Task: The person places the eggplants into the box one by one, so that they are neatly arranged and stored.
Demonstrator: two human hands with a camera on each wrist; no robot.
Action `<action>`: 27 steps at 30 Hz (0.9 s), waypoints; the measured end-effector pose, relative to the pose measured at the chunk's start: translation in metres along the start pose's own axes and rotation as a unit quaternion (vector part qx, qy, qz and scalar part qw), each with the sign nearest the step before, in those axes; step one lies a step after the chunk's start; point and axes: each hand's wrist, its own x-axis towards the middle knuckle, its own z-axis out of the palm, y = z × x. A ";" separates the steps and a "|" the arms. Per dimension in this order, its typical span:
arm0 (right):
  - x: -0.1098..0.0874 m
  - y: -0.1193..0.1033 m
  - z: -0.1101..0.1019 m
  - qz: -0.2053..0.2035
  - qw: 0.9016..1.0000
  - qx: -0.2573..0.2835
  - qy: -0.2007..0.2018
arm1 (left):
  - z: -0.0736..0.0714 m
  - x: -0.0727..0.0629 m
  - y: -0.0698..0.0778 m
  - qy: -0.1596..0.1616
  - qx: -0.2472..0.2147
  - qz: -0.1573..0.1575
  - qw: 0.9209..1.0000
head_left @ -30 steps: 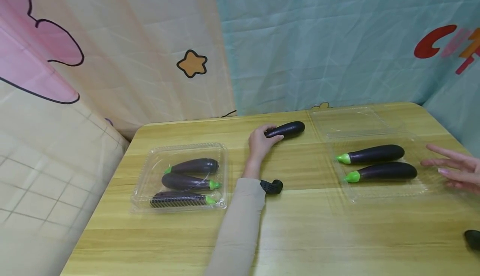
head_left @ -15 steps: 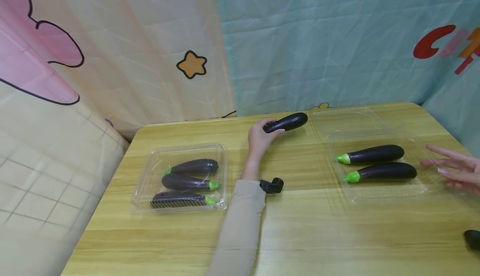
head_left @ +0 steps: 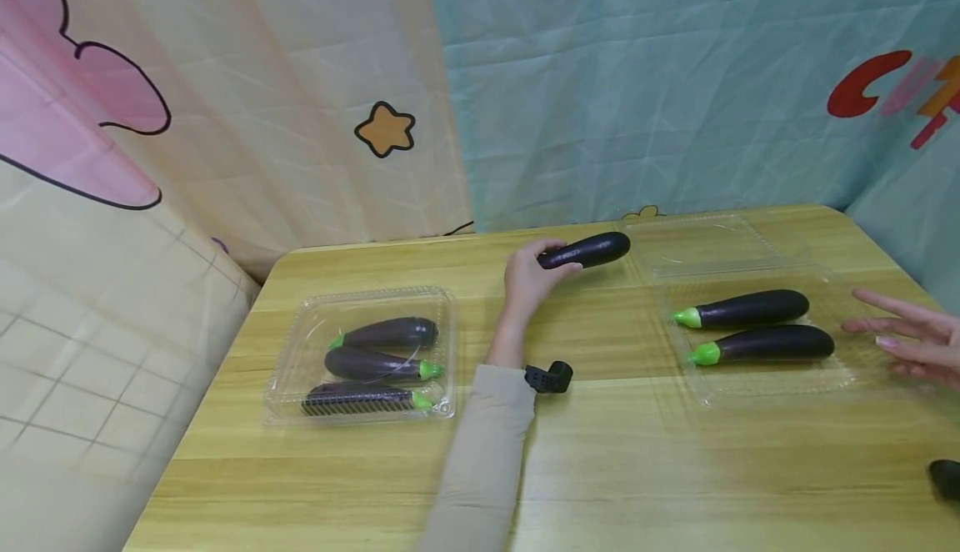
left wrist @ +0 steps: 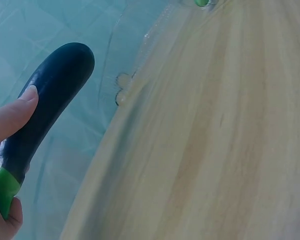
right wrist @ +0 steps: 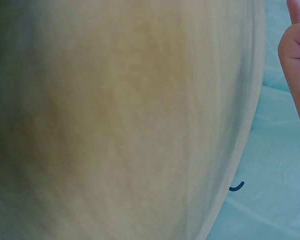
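My left hand grips a dark purple eggplant by its stem end, above the back of the table. In the left wrist view the thumb lies along the eggplant, whose green cap shows near the palm. At the right edge of the head view, my right hand is held with fingers spread, holding nothing. It is beside an open clear plastic clamshell, where an upper eggplant and a lower eggplant lie with green caps to the left. Only part of the right hand shows in the right wrist view.
On the left stands a closed clear clamshell with three eggplants inside. The open clamshell's lid lies folded back toward the table's far edge. Printed curtains hang behind the wooden table.
My left hand has raised the eggplant off the table and moved it slightly right, toward the open clamshell. The right hand has stayed in place.
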 end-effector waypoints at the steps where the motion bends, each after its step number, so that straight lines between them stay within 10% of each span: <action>1: 0.000 0.000 0.000 0.001 1.000 -0.001 0.001 | 0.001 0.000 0.001 -0.002 0.005 0.003 1.000; 27: -0.001 -0.001 -0.002 -0.013 1.000 -0.016 -0.021 | 0.020 -0.016 0.037 -0.064 0.079 0.067 0.993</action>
